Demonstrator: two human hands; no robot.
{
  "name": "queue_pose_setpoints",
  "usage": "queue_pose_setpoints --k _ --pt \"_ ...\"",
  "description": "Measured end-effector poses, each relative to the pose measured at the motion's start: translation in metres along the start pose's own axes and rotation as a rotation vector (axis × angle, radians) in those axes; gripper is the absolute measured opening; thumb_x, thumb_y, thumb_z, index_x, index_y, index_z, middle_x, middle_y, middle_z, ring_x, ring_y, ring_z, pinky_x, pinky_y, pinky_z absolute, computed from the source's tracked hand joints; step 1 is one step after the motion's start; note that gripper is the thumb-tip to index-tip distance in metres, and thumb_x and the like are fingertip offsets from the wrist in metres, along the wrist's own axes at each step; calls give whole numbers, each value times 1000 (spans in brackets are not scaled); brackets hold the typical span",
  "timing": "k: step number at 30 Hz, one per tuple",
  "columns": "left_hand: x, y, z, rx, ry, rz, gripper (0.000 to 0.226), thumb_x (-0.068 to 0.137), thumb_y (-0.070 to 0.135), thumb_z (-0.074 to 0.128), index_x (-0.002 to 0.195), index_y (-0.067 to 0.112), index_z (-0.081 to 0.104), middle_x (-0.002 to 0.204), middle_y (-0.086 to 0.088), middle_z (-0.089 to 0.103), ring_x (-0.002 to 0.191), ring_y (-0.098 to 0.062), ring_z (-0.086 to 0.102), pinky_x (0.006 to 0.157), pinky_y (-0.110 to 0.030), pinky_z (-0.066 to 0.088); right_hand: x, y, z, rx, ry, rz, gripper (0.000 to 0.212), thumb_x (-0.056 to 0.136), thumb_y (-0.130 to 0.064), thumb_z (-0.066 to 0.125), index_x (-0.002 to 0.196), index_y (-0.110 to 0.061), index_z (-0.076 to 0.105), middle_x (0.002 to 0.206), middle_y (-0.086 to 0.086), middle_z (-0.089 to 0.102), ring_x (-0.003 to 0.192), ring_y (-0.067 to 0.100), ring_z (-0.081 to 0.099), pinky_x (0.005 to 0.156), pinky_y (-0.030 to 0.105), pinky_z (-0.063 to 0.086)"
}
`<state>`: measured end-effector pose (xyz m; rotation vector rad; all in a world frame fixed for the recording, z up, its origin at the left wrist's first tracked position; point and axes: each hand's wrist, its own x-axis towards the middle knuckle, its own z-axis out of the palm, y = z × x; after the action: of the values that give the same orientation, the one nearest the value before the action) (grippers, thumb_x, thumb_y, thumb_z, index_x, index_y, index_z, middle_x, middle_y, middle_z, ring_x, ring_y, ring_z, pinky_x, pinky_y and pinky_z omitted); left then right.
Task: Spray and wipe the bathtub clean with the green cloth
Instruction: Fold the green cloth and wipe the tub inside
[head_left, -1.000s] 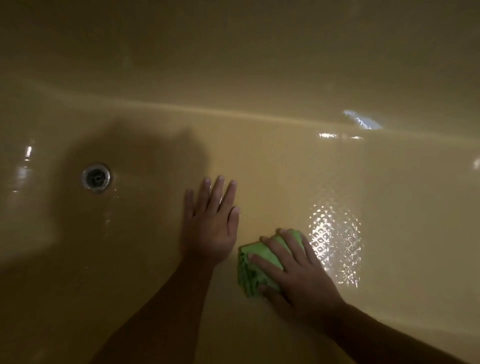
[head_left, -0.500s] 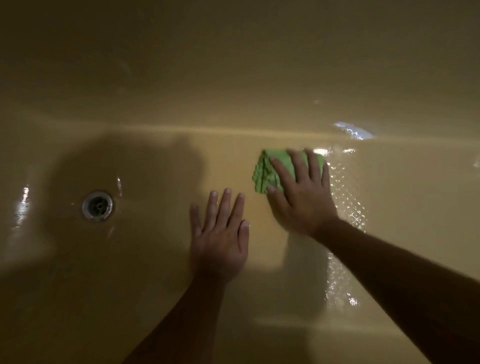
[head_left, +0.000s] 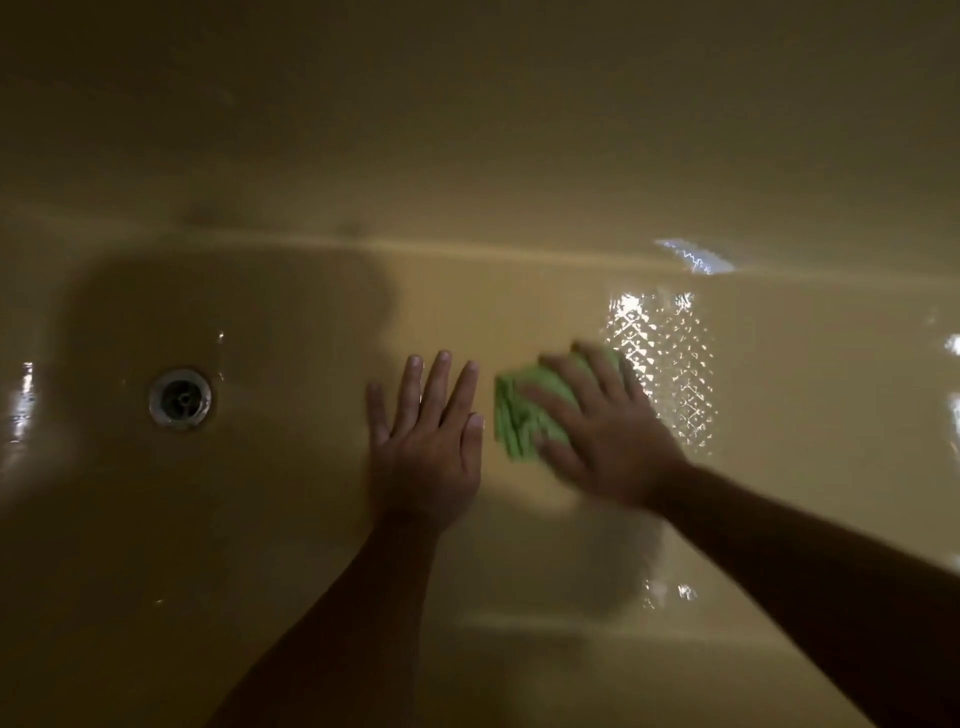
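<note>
Dim, yellow-tinted light fills the bathtub (head_left: 810, 426); white glare glints off its wet, patterned floor at right; a broad shadow darkens the drain (head_left: 180, 399) end; the right hand (head_left: 608, 441) smears with motion blur.

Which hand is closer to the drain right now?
Left. The left hand lies flat on the tub floor beside the drain; the right hand presses the green cloth farther away, beyond it.
</note>
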<state>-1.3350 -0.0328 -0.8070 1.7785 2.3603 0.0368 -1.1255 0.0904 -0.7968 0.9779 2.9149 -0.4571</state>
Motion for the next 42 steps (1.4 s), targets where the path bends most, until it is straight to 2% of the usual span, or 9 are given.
queue_pose_setpoints --k 4,9,12,16,21,26,32,35,42 --pt "5 -3 1 21 -4 6 59 109 47 28 166 34 18 173 3 16 161 -24 7 124 -64 10 80 22 -16 -31 121 178 62 103 -54 43 159 -31 35 164 13 33 154 45 18 121 70 14" --pt "6 -5 1 16 -49 19 59 110 48 19 167 34 9 174 3 9 161 -24 1 125 -63 5 -2 -48 10 94 110 316 63 104 -52 40 162 -31 31 168 11 26 157 42 9 119 70 17" --pt "6 -6 -1 18 -77 19 59 110 48 15 167 33 4 175 3 6 161 -25 -2 125 -63 4 -89 -98 21 89 -85 89 63 103 -59 40 161 -35 31 167 10 30 157 42 12 116 73 27" --pt "7 -7 -1 38 -97 28 60 109 49 7 167 32 -1 175 2 2 161 -27 -3 125 -63 3 -99 -53 12 26 -193 -279 62 102 -62 43 160 -40 33 165 5 36 155 39 24 120 68 24" --pt "8 -8 1 58 -103 25 61 109 49 12 167 33 4 175 1 7 161 -28 1 124 -65 4 -15 30 -5 22 28 170 64 99 -60 41 158 -34 38 163 9 35 154 43 21 118 70 22" --pt "5 -10 -4 52 -118 70 62 109 49 12 167 29 8 174 0 10 161 -28 3 126 -62 6 -14 -10 5 76 175 525 65 100 -54 39 160 -29 34 165 14 30 154 47 16 119 72 17" --pt "-60 -60 -18 38 -132 102 59 109 46 25 164 24 28 170 -4 25 160 -29 15 125 -61 15 -91 -121 22 67 -147 -55 59 105 -61 32 159 -37 34 163 10 38 153 42 24 113 72 33" --pt "-64 -87 -23 32 -150 165 58 109 45 27 163 27 30 170 -1 28 160 -26 15 125 -62 16 -46 -84 18 20 -175 -264 59 105 -63 33 160 -41 30 166 6 33 156 39 20 123 67 18" --pt "-31 -108 -15 86 -71 193 58 109 44 34 164 28 29 171 1 26 160 -27 15 123 -62 18 127 -58 1 31 174 308 65 102 -55 38 162 -32 28 168 13 26 156 45 11 122 67 4"
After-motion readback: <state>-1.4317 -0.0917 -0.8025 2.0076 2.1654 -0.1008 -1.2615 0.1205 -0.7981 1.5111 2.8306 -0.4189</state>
